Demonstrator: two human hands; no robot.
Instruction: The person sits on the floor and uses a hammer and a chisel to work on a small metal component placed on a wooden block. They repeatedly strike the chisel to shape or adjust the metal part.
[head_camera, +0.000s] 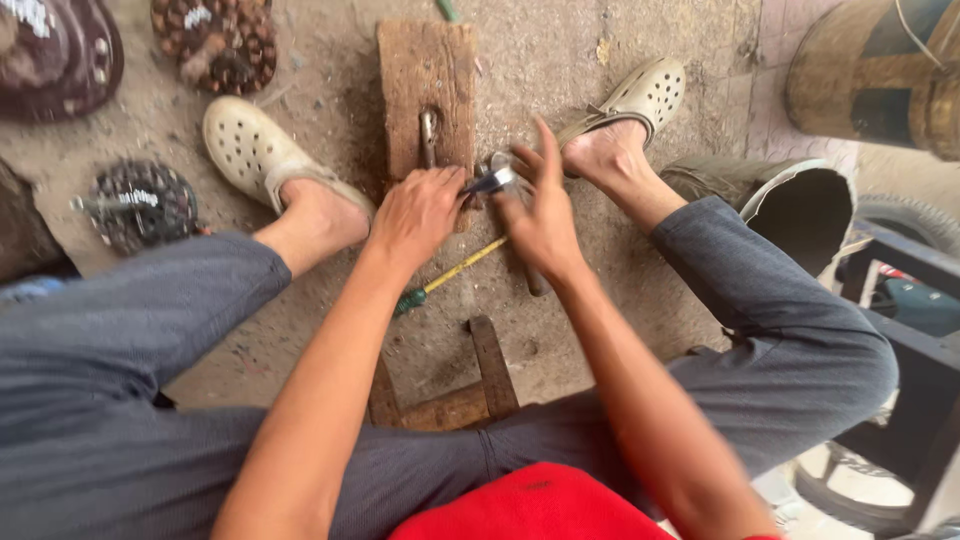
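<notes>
My left hand (418, 215) rests at the near end of a worn wooden block (427, 70) on the ground, its fingers closed around a small dark metal tool (488, 183) that points right. My right hand (540, 215) grips a small shiny metal part (502, 166) just beside the block, with the forefinger stretched up. A metal rod or bolt (429, 135) lies on the block above my left hand. Under my hands lies a screwdriver with a yellow shaft and green handle (445, 279), and a dark handle (534, 282) pokes out below my right hand.
My feet in cream perforated clogs (245, 145) (640, 95) flank the block. Greasy chain sprockets (140, 203) (215, 42) lie at left, a drum (880, 70) and a cut pipe piece (800, 205) at right, a wooden stool frame (480, 385) under me.
</notes>
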